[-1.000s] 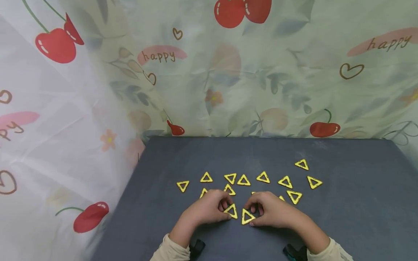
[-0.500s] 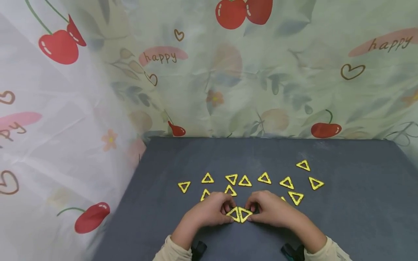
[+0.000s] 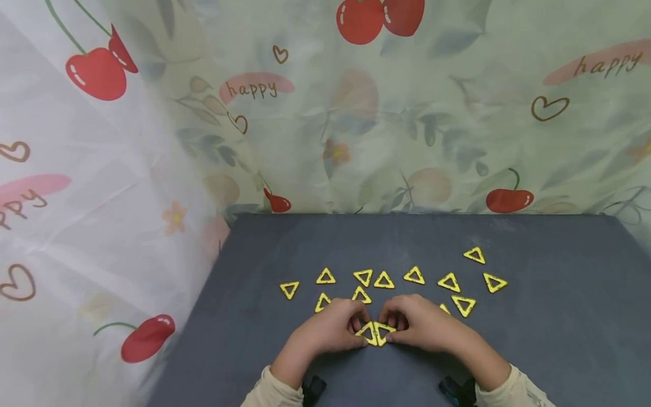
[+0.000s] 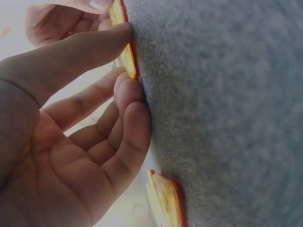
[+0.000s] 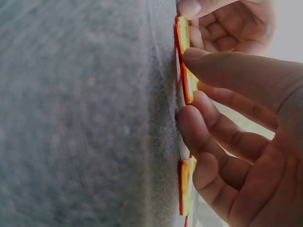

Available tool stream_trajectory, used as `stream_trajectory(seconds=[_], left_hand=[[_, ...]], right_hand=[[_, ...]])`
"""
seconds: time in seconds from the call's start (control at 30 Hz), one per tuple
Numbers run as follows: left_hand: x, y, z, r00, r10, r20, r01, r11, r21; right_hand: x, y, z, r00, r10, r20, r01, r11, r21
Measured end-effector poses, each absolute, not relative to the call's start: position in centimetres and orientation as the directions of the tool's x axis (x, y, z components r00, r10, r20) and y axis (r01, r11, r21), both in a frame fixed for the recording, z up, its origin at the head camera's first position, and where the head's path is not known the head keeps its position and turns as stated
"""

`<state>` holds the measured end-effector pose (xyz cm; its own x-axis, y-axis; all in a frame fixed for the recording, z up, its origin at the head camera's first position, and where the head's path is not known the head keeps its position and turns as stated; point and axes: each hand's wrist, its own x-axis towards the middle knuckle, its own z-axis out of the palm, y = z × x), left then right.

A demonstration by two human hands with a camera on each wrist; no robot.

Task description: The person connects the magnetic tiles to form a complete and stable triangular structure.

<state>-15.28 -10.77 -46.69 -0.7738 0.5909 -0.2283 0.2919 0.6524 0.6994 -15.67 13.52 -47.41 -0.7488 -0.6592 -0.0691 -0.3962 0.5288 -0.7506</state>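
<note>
Two hollow yellow triangular tiles meet edge to edge just above the near middle of the dark table, forming a diamond in the head view. My left hand [image 3: 333, 325] pinches the left tile [image 3: 367, 340] between thumb and fingers at its outer corner. On the other side, my right hand [image 3: 422, 325] pinches the right tile [image 3: 385, 326] the same way. Seen edge-on in the right wrist view, the tile [image 5: 188, 85] has a red-orange side and lies low over the surface. The left wrist view shows the left hand's lower fingers curled beside its tile [image 4: 129, 61].
Several more yellow triangles are scattered behind the hands, such as a left one [image 3: 289, 290], a middle one [image 3: 383, 280] and a far right one [image 3: 475, 255]. The dark table [image 3: 549, 339] ends at a cherry-print cloth [image 3: 305, 181] behind and at left.
Both hands have come together, closing the gap between the two tiles so that their edges meet. Over the last half second the hands have stayed nearly still, with the view shifting slightly.
</note>
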Motion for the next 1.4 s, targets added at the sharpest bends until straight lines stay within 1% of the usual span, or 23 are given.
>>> stream_trajectory(seconds=[0.23, 0.43, 0.53, 0.83, 1.07, 1.13, 1.23, 1.4], left_hand=[[-15.1, -10.8, -46.4, -0.772, 0.596, -0.219, 0.289, 0.638, 0.714], [-15.3, -10.8, -46.3, -0.774, 0.584, -0.245, 0.255, 0.641, 0.724], [-15.4, -10.9, -46.4, -0.773, 0.586, -0.242, 0.258, 0.640, 0.724], [-15.9, -10.9, -46.7, -0.757, 0.629, -0.175, 0.324, 0.595, 0.736], [-15.9, -10.9, -46.9, -0.749, 0.641, -0.169, 0.334, 0.585, 0.739], [-15.8, -11.0, -46.8, -0.753, 0.639, -0.161, 0.340, 0.586, 0.736], [-15.8, -11.1, -46.7, -0.759, 0.634, -0.150, 0.341, 0.582, 0.738], [-15.9, -11.5, -46.5, -0.776, 0.613, -0.149, 0.326, 0.592, 0.737]], right_hand=[[-15.8, 13.7, -47.4, -0.733, -0.679, -0.032, -0.400, 0.470, -0.787], [-15.5, 13.5, -47.3, -0.727, -0.685, 0.051, -0.430, 0.396, -0.811], [-15.3, 13.3, -47.3, -0.723, -0.686, 0.083, -0.443, 0.369, -0.817], [-15.0, 12.7, -47.3, -0.755, -0.652, 0.074, -0.391, 0.356, -0.849], [-15.1, 12.7, -47.3, -0.747, -0.659, 0.090, -0.408, 0.348, -0.844], [-15.3, 13.0, -47.2, -0.750, -0.655, 0.093, -0.418, 0.360, -0.834], [-15.8, 14.0, -47.0, -0.772, -0.625, 0.111, -0.452, 0.419, -0.787], [-17.0, 16.1, -46.7, -0.831, -0.549, 0.091, -0.465, 0.596, -0.655]])
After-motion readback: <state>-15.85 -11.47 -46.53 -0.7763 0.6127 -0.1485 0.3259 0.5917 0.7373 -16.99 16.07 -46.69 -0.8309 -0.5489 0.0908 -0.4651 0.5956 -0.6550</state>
